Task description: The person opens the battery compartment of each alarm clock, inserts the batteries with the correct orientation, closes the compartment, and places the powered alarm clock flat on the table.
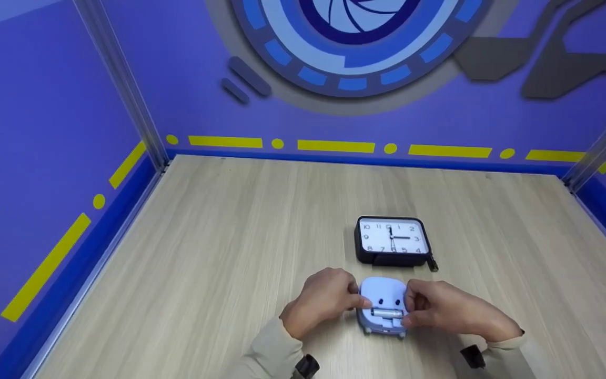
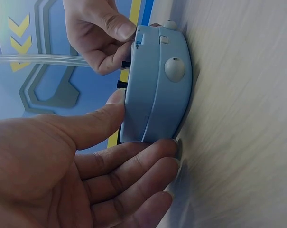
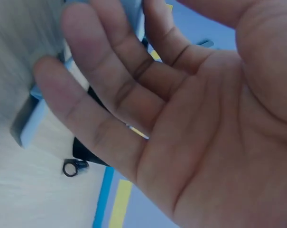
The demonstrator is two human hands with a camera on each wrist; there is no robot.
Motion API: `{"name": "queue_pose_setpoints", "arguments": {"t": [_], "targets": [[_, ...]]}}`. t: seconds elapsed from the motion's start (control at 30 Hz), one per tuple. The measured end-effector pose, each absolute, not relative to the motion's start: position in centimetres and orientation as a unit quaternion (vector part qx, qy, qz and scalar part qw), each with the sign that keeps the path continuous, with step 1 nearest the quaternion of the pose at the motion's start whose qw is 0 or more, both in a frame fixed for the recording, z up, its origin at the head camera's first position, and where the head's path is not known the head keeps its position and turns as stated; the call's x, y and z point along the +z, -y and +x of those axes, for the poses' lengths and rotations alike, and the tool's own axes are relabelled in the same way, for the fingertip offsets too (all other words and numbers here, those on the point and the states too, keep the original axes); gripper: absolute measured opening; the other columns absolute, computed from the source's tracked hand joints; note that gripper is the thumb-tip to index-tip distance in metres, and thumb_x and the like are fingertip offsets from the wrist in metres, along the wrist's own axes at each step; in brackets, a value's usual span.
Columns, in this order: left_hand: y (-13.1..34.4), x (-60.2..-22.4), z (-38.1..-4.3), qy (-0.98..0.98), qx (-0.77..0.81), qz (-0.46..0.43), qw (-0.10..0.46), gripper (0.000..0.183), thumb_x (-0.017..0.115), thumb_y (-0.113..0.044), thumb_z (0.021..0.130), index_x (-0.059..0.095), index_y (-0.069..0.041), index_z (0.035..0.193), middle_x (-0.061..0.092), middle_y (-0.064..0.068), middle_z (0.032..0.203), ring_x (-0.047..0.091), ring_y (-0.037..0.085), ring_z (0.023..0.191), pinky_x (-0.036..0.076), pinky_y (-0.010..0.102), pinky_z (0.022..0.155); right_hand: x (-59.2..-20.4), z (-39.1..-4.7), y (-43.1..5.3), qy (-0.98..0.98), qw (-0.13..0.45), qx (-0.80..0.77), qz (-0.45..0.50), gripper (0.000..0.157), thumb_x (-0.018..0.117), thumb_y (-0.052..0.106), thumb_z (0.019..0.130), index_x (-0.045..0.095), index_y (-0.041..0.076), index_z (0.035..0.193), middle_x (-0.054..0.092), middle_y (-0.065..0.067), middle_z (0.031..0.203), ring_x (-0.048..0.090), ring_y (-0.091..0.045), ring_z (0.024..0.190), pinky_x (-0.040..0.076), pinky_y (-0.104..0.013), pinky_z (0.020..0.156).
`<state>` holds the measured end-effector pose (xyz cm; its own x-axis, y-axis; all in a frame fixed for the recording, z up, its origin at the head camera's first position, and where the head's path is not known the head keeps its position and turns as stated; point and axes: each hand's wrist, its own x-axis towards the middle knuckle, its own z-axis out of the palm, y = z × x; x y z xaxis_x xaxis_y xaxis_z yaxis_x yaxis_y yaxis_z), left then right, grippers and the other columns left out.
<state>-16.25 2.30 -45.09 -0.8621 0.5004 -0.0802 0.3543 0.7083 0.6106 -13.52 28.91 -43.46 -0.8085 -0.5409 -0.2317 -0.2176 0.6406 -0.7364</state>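
Observation:
A small light-blue alarm clock (image 1: pixel 383 291) lies back side up on the table, with two black knobs (image 1: pixel 381 301) and small rounded feet. A silver cylindrical battery (image 1: pixel 386 313) sits in its uncovered compartment. My left hand (image 1: pixel 326 295) grips the left side. In the left wrist view its thumb presses on the back face, and the fingers reach under the edge. My right hand (image 1: pixel 442 310) pinches the right side, thumb close to the battery's right end. In the right wrist view, the other fingers (image 3: pixel 86 42) hide most of the blue case.
Just beyond the blue clock lies a black rectangular clock (image 1: pixel 393 237) with a white dial, face up. A short black strap (image 1: pixel 433 262) with a ring sticks out from its right corner. Blue printed panels (image 1: pixel 219 121) border the wooden table (image 1: pixel 240 226) at the back and sides.

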Motion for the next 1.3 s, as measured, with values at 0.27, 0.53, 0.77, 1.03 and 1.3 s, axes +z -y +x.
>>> {"name": "queue_pose_setpoints", "arguments": {"t": [0.27,0.53,0.77,1.03,1.3], "targets": [[-2.2,-45.0,-16.2,-0.916,0.304,0.234,0.119,0.027,0.087,-0.036,0.09,0.076,-0.015,0.076,0.055,-0.015,0.062,0.046,0.003,0.058,0.036,0.025,0.056,-42.9,-13.3,-30.5,-0.919,0.225,-0.27,-0.18,0.038,0.095,0.02,0.076,0.062,0.013,0.094,0.06,0.003,0.084,0.054,-0.013,0.075,0.045,-0.03,0.065],[-2.2,-45.1,-16.3,-0.916,0.304,0.232,0.121,0.026,0.087,-0.036,0.09,0.077,-0.016,0.077,0.056,-0.016,0.063,0.047,0.003,0.058,0.037,0.025,0.057,-43.3,-13.3,-30.8,-0.944,0.224,-0.203,-0.129,0.037,0.091,0.007,0.069,0.062,0.013,0.091,0.059,0.003,0.081,0.053,-0.015,0.074,0.046,-0.034,0.067],[-2.3,-45.2,-16.3,-0.92,0.297,0.23,0.115,0.028,0.088,-0.037,0.089,0.076,-0.016,0.077,0.055,-0.015,0.063,0.048,0.003,0.057,0.037,0.025,0.057,-43.8,-13.7,-30.7,-0.956,0.203,-0.183,-0.105,0.03,0.082,-0.001,0.07,0.06,0.013,0.084,0.057,0.003,0.076,0.051,-0.017,0.069,0.043,-0.034,0.062],[-2.4,-45.1,-16.4,-0.92,0.294,0.23,0.117,0.029,0.087,-0.038,0.09,0.075,-0.016,0.076,0.055,-0.014,0.063,0.049,0.004,0.056,0.037,0.026,0.058,-44.3,-14.4,-30.8,-0.97,0.137,-0.167,-0.113,0.032,0.088,0.004,0.074,0.059,0.011,0.085,0.053,0.001,0.079,0.049,-0.018,0.073,0.043,-0.038,0.067],[-2.4,-45.1,-16.3,-0.921,0.293,0.227,0.118,0.027,0.087,-0.038,0.09,0.077,-0.016,0.08,0.057,-0.014,0.065,0.05,0.005,0.059,0.038,0.026,0.059,-44.7,-14.5,-30.8,-0.964,0.15,-0.192,-0.104,0.031,0.088,0.002,0.077,0.061,0.013,0.083,0.056,0.003,0.076,0.051,-0.017,0.071,0.044,-0.037,0.066]]}}
